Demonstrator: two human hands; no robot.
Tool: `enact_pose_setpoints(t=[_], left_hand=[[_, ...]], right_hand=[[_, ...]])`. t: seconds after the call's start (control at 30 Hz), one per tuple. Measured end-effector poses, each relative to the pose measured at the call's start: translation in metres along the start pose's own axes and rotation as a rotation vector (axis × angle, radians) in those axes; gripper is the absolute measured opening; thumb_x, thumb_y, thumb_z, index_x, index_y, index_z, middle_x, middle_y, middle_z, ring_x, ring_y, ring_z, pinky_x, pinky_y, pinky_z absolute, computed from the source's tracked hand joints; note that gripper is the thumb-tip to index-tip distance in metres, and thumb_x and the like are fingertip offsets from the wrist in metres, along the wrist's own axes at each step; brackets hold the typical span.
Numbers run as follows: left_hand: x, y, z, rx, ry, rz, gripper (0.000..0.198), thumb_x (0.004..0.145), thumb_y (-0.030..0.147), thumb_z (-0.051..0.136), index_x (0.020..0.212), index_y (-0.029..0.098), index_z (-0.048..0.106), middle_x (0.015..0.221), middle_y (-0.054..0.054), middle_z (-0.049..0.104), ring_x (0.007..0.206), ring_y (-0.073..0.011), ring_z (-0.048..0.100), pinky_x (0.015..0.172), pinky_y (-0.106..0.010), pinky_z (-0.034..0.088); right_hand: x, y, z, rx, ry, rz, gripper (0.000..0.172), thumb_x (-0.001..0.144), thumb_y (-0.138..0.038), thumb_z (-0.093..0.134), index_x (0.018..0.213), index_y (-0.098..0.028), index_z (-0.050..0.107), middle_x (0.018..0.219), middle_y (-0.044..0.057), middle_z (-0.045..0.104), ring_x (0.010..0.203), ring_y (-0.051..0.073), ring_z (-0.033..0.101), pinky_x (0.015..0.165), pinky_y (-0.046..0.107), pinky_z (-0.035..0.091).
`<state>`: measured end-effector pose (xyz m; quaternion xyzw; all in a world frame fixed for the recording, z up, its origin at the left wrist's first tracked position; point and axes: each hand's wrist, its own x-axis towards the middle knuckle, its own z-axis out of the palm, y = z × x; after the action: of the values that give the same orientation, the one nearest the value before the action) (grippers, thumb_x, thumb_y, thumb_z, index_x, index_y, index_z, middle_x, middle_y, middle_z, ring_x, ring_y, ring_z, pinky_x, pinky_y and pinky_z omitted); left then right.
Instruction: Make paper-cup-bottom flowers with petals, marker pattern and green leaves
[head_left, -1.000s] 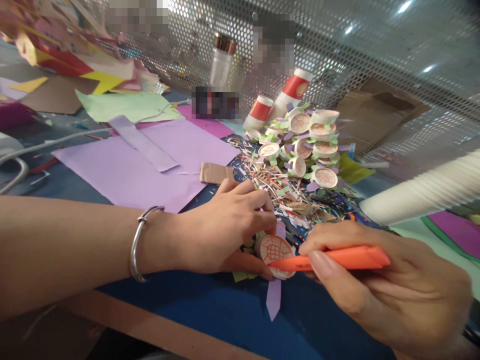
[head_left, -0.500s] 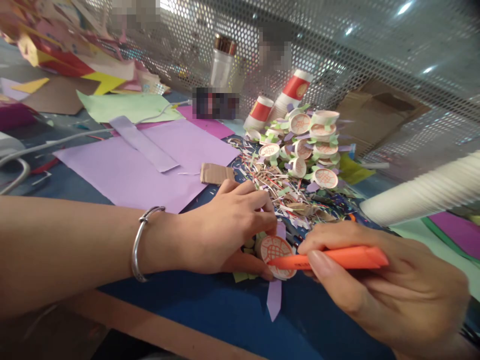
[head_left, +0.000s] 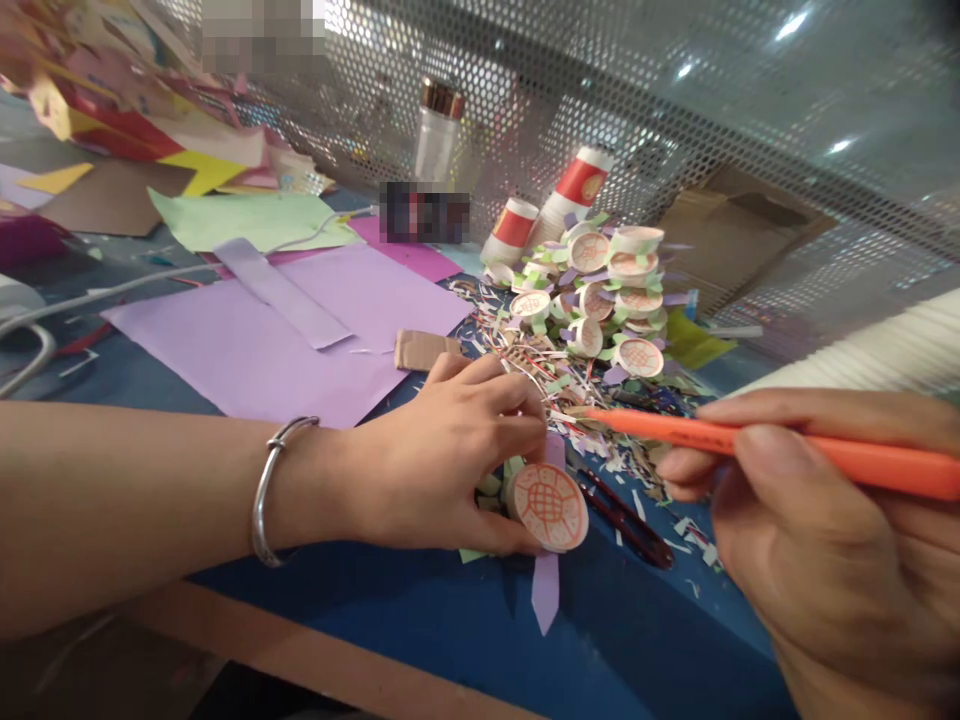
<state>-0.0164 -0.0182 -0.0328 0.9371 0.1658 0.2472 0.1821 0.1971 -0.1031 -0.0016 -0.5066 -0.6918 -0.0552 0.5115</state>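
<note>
My left hand point(head_left: 442, 460) is closed around a small cut-down paper cup point(head_left: 549, 506) lying on its side, its round white base marked with an orange grid. Purple and green paper strips point(head_left: 546, 590) stick out from under it. My right hand point(head_left: 817, 530) grips an orange marker point(head_left: 757, 445), lifted clear of the cup, tip pointing left above the scraps. A silver bangle point(head_left: 271, 490) is on my left wrist.
A pile of finished decorated cups point(head_left: 607, 290) sits behind a heap of paper scraps point(head_left: 555, 380). Red paper cups point(head_left: 570, 190), a bottle point(head_left: 435, 125), purple paper sheets point(head_left: 300, 320), a white cup stack point(head_left: 885, 350) and dark scissors point(head_left: 630, 520) lie on the blue table point(head_left: 450, 630).
My right hand has raised the marker off the cup's base and drawn it up and to the right. My left hand stays on the cup.
</note>
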Motion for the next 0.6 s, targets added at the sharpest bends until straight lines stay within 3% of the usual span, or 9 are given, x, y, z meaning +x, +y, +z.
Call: enact_pose_setpoints(t=[0.1, 0.2, 0.37, 0.6], left_hand=[[-0.001, 0.001, -0.003, 0.079, 0.079, 0.021, 0.04, 0.08, 0.049, 0.079, 0.104, 0.018, 0.07, 0.119, -0.007, 0.065, 0.108, -0.027, 0.054, 0.092, -0.042, 0.033], [-0.002, 0.002, -0.007, 0.17, 0.154, 0.033, 0.038, 0.081, 0.048, 0.078, 0.104, 0.018, 0.069, 0.12, -0.008, 0.065, 0.107, -0.0276, 0.054, 0.092, -0.042, 0.034], [-0.003, 0.004, -0.012, 0.281, 0.265, 0.079, 0.035, 0.086, 0.045, 0.074, 0.108, 0.019, 0.066, 0.123, -0.009, 0.065, 0.104, -0.0266, 0.055, 0.089, -0.042, 0.035], [-0.002, 0.004, -0.015, 0.298, 0.315, 0.084, 0.034, 0.089, 0.043, 0.073, 0.111, 0.019, 0.064, 0.117, -0.007, 0.067, 0.104, -0.0255, 0.059, 0.091, -0.042, 0.037]], right_hand=[[0.001, -0.001, 0.005, 0.041, 0.121, 0.037, 0.01, 0.095, -0.025, 0.065, 0.098, -0.025, 0.075, 0.084, 0.003, 0.071, 0.062, 0.018, 0.067, 0.059, 0.038, 0.055], [0.002, 0.001, 0.005, 0.036, 0.023, 0.051, 0.015, 0.098, -0.025, 0.063, 0.11, -0.024, 0.072, 0.102, 0.004, 0.075, 0.071, 0.017, 0.071, 0.062, 0.035, 0.058], [0.004, 0.011, 0.001, -0.027, -0.234, 0.086, 0.019, 0.098, -0.031, 0.066, 0.117, -0.027, 0.068, 0.107, 0.002, 0.076, 0.088, 0.019, 0.075, 0.083, 0.033, 0.061], [0.004, 0.009, 0.009, 0.198, -0.299, 0.173, 0.021, 0.094, -0.025, 0.073, 0.114, -0.027, 0.068, 0.111, 0.0, 0.074, 0.095, 0.013, 0.074, 0.08, 0.017, 0.061]])
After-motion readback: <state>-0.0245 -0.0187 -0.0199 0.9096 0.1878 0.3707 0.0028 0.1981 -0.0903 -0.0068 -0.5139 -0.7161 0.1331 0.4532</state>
